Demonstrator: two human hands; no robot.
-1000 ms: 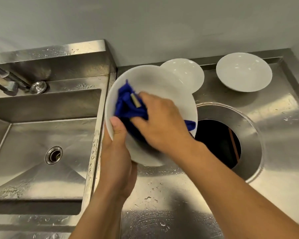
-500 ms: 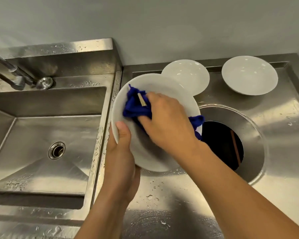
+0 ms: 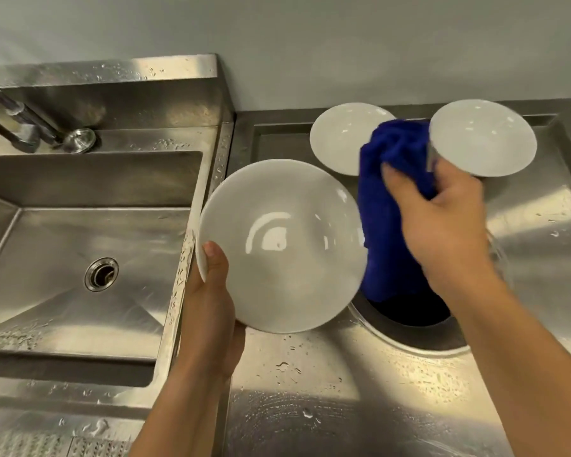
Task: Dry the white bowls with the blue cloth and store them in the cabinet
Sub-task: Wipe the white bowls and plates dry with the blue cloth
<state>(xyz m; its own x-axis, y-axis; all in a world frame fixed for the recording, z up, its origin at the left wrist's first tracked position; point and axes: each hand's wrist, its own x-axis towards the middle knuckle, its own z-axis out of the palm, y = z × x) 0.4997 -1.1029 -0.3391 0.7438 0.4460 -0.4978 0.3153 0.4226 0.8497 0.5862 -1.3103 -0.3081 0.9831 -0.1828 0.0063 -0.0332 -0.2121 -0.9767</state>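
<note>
My left hand (image 3: 211, 301) grips a white bowl (image 3: 281, 245) by its left rim, thumb inside, with the inside facing me above the counter's edge. My right hand (image 3: 442, 219) is shut on the blue cloth (image 3: 389, 206), which hangs to the right of the bowl and does not touch its inside. Two more white bowls stand at the back of the counter: one (image 3: 340, 136) partly behind the cloth, the other (image 3: 485, 136) to the right of it.
A steel sink basin (image 3: 80, 245) with a drain lies at the left, with a tap (image 3: 23, 123) at its back. A round dark opening (image 3: 412, 311) is set in the wet steel counter (image 3: 327, 390) under the cloth. A wall rises behind.
My right hand has lifted the cloth out of the bowl and moved it right and back. The bowl's inside is now uncovered. My left hand still holds the bowl.
</note>
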